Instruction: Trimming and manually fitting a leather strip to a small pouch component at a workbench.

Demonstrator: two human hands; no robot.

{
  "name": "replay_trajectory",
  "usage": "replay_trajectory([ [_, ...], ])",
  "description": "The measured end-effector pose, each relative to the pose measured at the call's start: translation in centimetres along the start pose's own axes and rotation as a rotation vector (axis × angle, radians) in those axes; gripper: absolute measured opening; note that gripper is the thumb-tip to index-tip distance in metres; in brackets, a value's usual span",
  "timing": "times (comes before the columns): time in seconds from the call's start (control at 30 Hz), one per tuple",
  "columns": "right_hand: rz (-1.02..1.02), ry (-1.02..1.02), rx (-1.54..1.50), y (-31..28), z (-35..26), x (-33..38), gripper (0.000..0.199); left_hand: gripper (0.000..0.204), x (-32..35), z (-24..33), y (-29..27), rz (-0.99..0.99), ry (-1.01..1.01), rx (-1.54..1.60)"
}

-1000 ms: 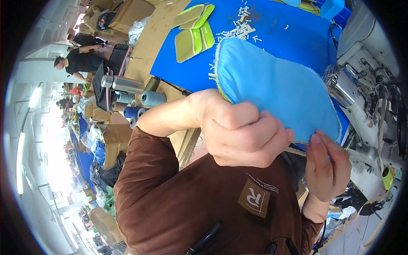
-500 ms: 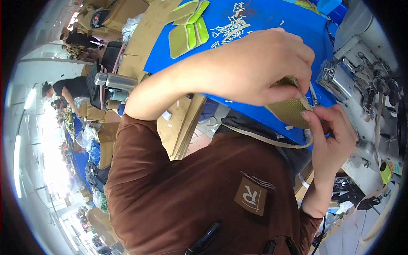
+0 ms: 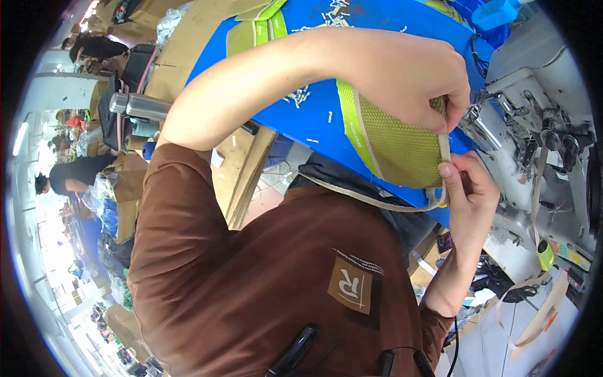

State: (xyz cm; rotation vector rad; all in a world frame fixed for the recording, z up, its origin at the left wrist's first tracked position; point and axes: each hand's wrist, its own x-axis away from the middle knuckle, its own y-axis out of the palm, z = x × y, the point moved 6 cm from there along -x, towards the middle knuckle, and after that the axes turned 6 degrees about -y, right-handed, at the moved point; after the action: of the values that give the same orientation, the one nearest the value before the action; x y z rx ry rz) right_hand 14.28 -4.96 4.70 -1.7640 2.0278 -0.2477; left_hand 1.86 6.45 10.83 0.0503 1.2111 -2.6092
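Observation:
A green mesh fabric piece (image 3: 396,141) with a bright lime band lies over the blue work surface (image 3: 314,129). My left hand (image 3: 418,81) reaches across from the left, fingers pinched on the upper part of its right edge. Lower on that edge, my right hand (image 3: 471,185) is closed, thumb and forefinger gripping a narrow beige binding tape (image 3: 445,151) against the mesh. The tape continues in a loop below the piece, in front of my body. My left palm hides the top of the mesh.
A sewing machine (image 3: 534,113) with metal fittings stands close at right. More green mesh pieces (image 3: 251,28) lie at the far left of the blue surface, near scattered white scraps (image 3: 336,12). A steel bottle (image 3: 141,107) is beyond my left elbow; people work farther left.
The mesh piece, mostly hidden and showing its dull side before, is now spread with its lime band visible. Both hands stay on its edge. The whole view has shifted slightly.

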Motion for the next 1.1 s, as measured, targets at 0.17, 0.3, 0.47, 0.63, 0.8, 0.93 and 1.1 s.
replay_trajectory([
  [0.17,0.004,0.152,-0.162,0.2,2.5,-0.1,0.011,0.008,-2.4,-2.5,0.8,-0.074,0.019,0.020],
  [0.3,0.105,0.234,-0.204,-0.1,4.2,-0.9,0.013,0.017,-4.6,-6.6,1.2,-0.078,-0.002,0.102],
  [0.47,0.183,0.320,-0.305,-1.2,6.5,-2.0,0.018,0.032,-7.1,-10.0,1.9,0.037,-0.183,0.145],
  [0.63,0.307,0.405,-0.382,-1.7,7.1,-2.8,0.018,0.038,-9.3,-11.9,2.6,0.079,-0.159,0.312],
  [0.8,0.392,0.367,-0.413,-1.1,7.0,-3.2,0.019,0.071,-11.0,-10.4,2.6,0.008,0.119,0.655],
  [0.93,0.406,0.387,-0.400,-1.1,6.6,-3.3,0.018,0.067,-11.2,-10.7,2.8,0.047,0.149,0.672],
  [1.1,0.417,0.346,-0.393,-0.9,6.4,-3.6,0.017,0.061,-10.9,-10.6,2.8,0.132,0.162,0.636],
])
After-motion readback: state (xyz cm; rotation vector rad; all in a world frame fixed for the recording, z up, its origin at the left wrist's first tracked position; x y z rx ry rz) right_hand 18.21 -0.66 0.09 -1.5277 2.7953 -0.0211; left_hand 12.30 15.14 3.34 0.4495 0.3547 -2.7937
